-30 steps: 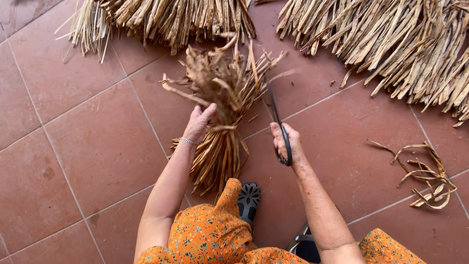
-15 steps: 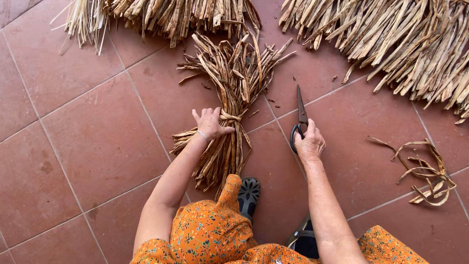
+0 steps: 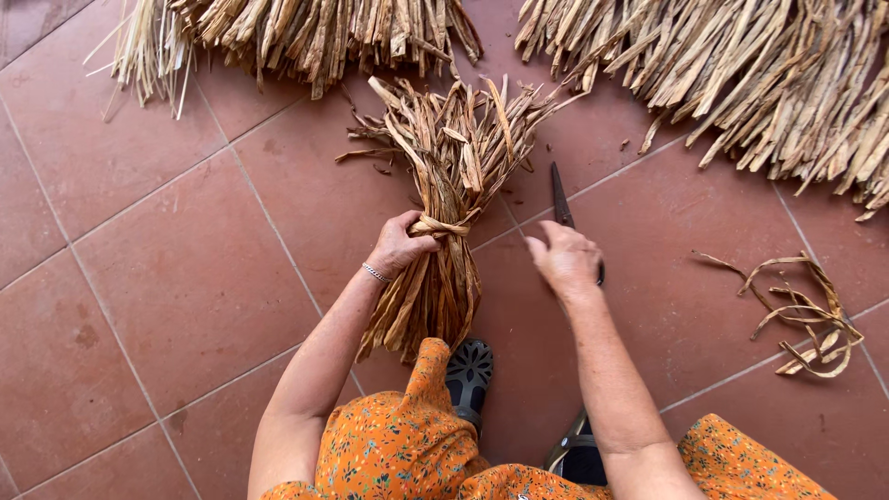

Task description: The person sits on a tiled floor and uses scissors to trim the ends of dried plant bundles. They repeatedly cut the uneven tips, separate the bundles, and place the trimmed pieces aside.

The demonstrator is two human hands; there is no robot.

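While the left hand grips the bundle at its tie, right hand half-open over scissors on floor; strips look light, brittle—hold at tie.

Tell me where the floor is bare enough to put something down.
Bare tiles lie beside the left hand and tied bundle, and between the right hand and curled scraps. The top edge is crowded with leaf piles.
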